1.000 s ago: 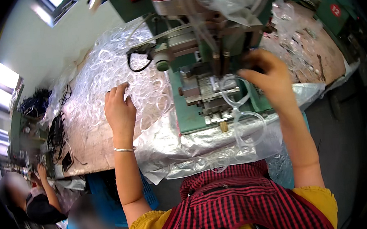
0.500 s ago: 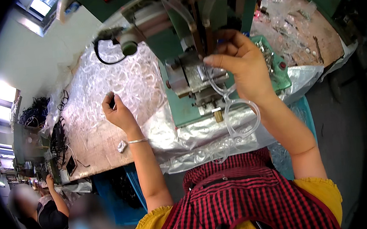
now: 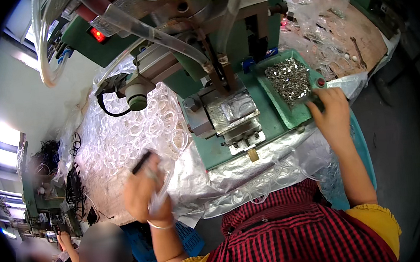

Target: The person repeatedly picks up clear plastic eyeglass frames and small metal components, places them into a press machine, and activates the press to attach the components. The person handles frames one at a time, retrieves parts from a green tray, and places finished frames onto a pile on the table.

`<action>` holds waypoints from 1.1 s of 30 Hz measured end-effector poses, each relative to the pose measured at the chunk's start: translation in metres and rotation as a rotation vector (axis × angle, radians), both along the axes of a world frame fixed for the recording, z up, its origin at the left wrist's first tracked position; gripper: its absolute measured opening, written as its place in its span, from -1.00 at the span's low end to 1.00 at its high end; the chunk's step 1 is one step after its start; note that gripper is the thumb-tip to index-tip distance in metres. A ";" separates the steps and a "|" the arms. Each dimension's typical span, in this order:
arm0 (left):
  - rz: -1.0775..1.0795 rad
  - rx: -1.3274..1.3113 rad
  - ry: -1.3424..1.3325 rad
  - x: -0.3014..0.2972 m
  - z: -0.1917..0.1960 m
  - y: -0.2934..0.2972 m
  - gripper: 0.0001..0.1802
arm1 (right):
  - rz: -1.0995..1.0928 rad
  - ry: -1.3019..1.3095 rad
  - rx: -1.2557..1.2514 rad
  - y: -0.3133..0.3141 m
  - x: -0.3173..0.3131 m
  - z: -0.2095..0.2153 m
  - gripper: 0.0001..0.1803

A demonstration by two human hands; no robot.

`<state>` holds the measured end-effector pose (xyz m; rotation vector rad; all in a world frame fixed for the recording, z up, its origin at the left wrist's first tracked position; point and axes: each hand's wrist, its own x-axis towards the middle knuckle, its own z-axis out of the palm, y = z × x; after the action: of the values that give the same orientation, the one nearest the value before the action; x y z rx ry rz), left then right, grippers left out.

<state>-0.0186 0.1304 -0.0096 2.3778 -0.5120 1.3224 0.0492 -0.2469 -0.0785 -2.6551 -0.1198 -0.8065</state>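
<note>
My left hand (image 3: pixel 143 194), smeared by motion, is closed over the table's left part. A clear plastic glasses frame (image 3: pixel 167 180) shows as a blurred streak along it, and a short black piece (image 3: pixel 142 162) is at its fingertips. My right hand (image 3: pixel 334 115) is at the right edge of a green tray (image 3: pixel 289 119) filled with small shiny metal parts (image 3: pixel 288 80). Its thumb and fingers are bent together around something dark that I cannot make out. Between my hands stands a green machine (image 3: pixel 207 156) with a metal fixture block (image 3: pixel 238 109) under two brown metal arms (image 3: pixel 224 75).
Many clear plastic frames (image 3: pixel 144 126) are heaped left of the machine. More clear pieces lie on the silvery sheet (image 3: pixel 214 178) along the front edge. A wrench (image 3: pixel 359 53) lies at the far right. Blue crates (image 3: pixel 189 237) stand below; other people sit at lower left.
My right hand has left the machine's fixture and moved right to the tray of metal parts. The clear frame has passed out of it; my left hand has come down and nearer.
</note>
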 end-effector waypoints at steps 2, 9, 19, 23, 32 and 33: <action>-0.244 -0.034 0.149 -0.005 0.008 -0.042 -0.68 | 0.028 0.001 -0.033 0.010 0.021 -0.010 -0.77; -0.661 0.153 -0.158 0.055 -0.006 -0.102 -0.79 | 0.064 -0.152 0.231 0.027 0.054 0.014 -0.86; -0.693 0.043 -0.070 0.054 -0.020 -0.104 -0.73 | 0.443 -0.139 -0.147 0.050 0.086 -0.008 -0.80; -0.616 -0.169 0.117 0.015 -0.026 -0.101 -0.76 | 0.355 -0.140 0.098 0.039 0.092 -0.015 -0.80; 0.340 -0.418 -0.220 -0.024 0.024 0.032 -0.87 | 0.312 0.003 0.569 0.037 0.053 0.000 -0.81; 0.370 -0.248 -0.150 -0.009 0.031 0.043 -0.85 | 0.293 0.023 0.585 0.046 0.053 0.008 -0.80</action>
<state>-0.0280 0.1730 0.0215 2.2448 0.0619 1.6230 0.1025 -0.2012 -0.0705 -2.0347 -0.2225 -0.5992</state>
